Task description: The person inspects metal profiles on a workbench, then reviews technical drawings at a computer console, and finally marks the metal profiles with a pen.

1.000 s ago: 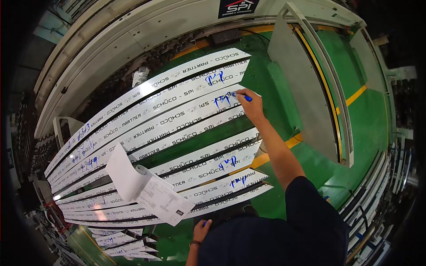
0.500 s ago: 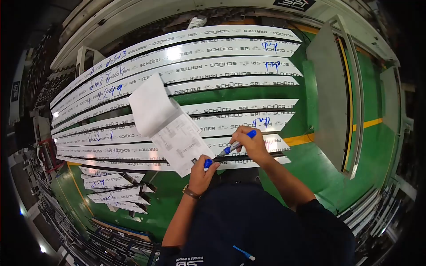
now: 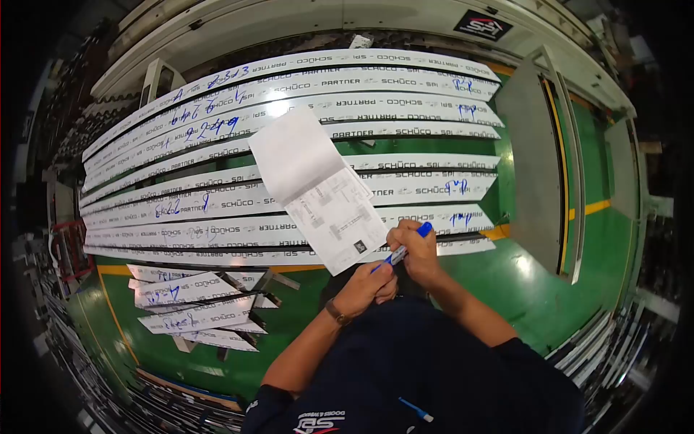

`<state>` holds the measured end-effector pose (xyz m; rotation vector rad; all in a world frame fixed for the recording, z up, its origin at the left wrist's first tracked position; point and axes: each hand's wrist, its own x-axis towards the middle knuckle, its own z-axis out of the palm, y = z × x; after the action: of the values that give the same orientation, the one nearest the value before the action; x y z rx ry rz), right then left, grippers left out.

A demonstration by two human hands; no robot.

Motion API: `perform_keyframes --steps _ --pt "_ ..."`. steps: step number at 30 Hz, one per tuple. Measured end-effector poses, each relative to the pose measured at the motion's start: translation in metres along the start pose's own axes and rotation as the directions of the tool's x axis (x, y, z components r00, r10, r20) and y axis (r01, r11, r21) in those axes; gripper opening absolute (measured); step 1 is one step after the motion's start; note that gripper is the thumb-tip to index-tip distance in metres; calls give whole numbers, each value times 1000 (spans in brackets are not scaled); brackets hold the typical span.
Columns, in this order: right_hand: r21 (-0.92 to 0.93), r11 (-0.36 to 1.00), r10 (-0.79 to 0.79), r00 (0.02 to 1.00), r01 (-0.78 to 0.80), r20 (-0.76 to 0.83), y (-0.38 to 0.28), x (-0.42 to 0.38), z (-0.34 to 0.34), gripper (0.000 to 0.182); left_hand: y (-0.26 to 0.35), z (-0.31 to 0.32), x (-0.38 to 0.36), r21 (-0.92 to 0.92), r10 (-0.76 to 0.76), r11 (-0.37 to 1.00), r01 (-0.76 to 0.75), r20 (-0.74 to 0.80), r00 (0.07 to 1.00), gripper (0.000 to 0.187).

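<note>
A blue-and-white marker [image 3: 397,255] lies slantwise between my hands, its blue rear end sticking out above. My right hand [image 3: 417,254] is closed around the barrel. At the marker's front, my left hand [image 3: 367,288] pinches the blue cap [image 3: 381,267], and the two appear joined. Just beyond my hands is a stack of printed sheets [image 3: 336,220], its blank top page folded back, resting over the white-filmed profiles [image 3: 434,192]. These long profiles bear SCHÜCO lettering and blue handwriting, with angled right ends.
Shorter marked profile pieces [image 3: 199,296] are stacked at lower left. A grey panel frame [image 3: 553,166] stands at the right on the green floor [image 3: 520,282]. Long bars [image 3: 585,354] lie at lower right, and a machine [image 3: 318,25] runs along the back.
My hands have come together, bringing the marker's tip to the cap in my left hand. With the view shifted, the sheets and profiles appear further right.
</note>
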<state>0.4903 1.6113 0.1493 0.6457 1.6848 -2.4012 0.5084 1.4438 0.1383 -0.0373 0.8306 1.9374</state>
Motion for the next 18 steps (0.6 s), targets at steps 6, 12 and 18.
perform_keyframes --steps 6,12,18 --pt "-169 976 126 988 -140 -88 -1 -14 13 29 18 -74 3 400 210 905 -143 -128 969 39" --pt "-180 922 275 907 -343 -318 91 -12 -48 24 54 -251 34 658 642 751 56 -747 172 75" --pt "-336 782 432 846 -525 -313 172 -10 -67 30 77 -291 44 585 565 809 -57 -748 349 47"
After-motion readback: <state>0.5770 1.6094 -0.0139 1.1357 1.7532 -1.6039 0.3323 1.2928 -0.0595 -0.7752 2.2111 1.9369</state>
